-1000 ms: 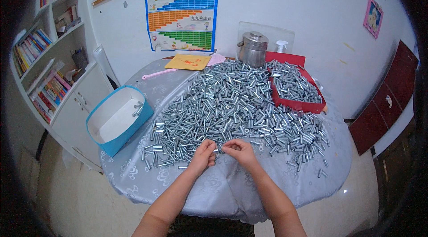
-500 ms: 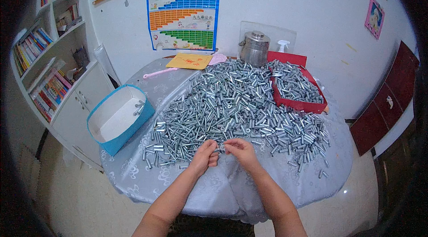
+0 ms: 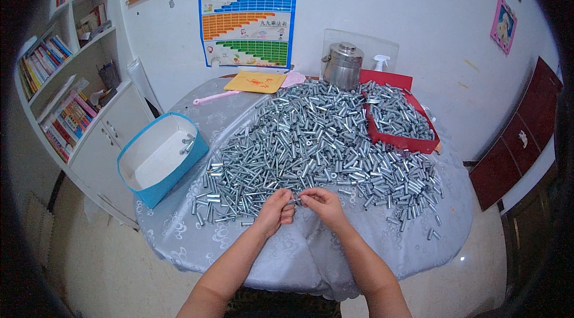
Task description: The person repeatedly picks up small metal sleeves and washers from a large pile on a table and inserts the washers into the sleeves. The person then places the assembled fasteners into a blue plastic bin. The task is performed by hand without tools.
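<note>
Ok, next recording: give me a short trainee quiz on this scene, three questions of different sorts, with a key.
1. Which side of the pile of metal pieces is the blue box on? A) left B) right C) far

2. True or false: the red box holds more pieces than the blue box.

3. Fill in (near or far): the left hand and right hand are close together at the pile's ____ edge.

Key: 1. A; 2. true; 3. near.

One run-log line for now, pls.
left hand: fingers curled; right hand: fingers pinched; between: small metal piece, partly hidden; ahead: metal-tube pile
</note>
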The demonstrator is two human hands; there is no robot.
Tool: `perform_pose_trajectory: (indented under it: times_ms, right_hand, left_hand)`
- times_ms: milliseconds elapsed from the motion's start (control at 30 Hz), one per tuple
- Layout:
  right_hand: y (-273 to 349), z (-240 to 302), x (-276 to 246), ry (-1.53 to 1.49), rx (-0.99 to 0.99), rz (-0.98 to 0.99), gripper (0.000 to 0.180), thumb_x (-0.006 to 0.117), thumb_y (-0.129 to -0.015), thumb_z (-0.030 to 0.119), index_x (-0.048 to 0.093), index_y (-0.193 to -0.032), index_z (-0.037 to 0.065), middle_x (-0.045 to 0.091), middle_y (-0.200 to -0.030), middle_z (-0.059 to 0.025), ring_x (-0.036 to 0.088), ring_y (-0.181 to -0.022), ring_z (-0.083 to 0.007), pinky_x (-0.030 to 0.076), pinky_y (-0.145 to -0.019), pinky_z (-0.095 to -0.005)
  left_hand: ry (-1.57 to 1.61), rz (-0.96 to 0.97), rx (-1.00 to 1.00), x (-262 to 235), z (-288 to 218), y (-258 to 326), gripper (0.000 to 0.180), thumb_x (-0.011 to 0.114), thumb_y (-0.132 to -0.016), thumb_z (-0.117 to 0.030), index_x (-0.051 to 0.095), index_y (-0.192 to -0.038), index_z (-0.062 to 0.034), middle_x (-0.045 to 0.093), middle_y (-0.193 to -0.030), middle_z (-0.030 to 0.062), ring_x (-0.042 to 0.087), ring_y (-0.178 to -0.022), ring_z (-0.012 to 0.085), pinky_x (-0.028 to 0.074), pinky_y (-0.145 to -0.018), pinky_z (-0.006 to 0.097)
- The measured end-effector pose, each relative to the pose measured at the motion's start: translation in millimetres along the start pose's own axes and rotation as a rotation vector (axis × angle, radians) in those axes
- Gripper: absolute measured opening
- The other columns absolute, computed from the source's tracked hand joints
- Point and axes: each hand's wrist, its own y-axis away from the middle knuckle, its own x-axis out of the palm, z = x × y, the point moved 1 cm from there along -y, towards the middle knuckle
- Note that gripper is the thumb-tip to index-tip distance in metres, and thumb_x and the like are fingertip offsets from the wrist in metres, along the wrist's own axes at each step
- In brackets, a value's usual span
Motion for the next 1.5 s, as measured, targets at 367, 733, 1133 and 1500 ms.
perform_pose_trajectory:
  times_ms: [367,733,1133,1500]
  right_hand:
    - [8.0,27.3,13.5,0.582,-0.327,-0.029,0.015,0.061,-0.076,0.006,0.064,-0.091,0.003,0.061,-0.084,-0.005,0.056,-0.073,-0.0109,0.044,-0.068,-0.0223]
    - [4.1,25.7,-9.5,0.387,-0.186,-0.154,0.015,0.06,-0.079,0.01,0.062,-0.091,0.002,0.059,-0.08,-0.0054,0.057,-0.073,-0.0129,0.045,-0.067,-0.0248]
    - [3.9,26.1,-40.5,1.159,-0.148,-0.109,0.016,0.066,-0.067,0.022,0.066,-0.075,0.008,0.061,-0.08,-0.0078,0.056,-0.078,-0.0272,0.044,-0.07,-0.0373]
    - [5.2,27.2,-28.5,1.335,-0.32,-0.15,0.019,0.068,-0.064,0.026,0.065,-0.068,0.008,0.06,-0.071,-0.0074,0.056,-0.074,-0.0251,0.043,-0.069,-0.0369]
  left_hand:
    - [-0.057,-0.052,0.003,1.8,0.5,0.2,0.016,0.043,-0.091,-0.029,0.039,-0.085,-0.014,0.03,-0.061,-0.0041,0.025,-0.048,0.0044,0.021,-0.04,0.019]
    - [-0.244,-0.015,0.229,-2.8,0.2,-4.5,0.017,0.054,-0.085,-0.013,0.053,-0.098,-0.0008,0.055,-0.073,0.0057,0.045,-0.052,0.0086,0.041,-0.045,0.023]
    - [-0.213,-0.136,0.291,-7.6,-5.9,-3.1,0.019,0.055,-0.085,-0.014,0.054,-0.096,0.0015,0.057,-0.075,0.0078,0.05,-0.054,0.0104,0.045,-0.048,0.024]
    - [-0.215,-0.116,0.265,-6.6,-2.9,-3.3,0.017,0.054,-0.085,-0.013,0.054,-0.094,0.0009,0.057,-0.075,0.0081,0.05,-0.053,0.0102,0.046,-0.049,0.025]
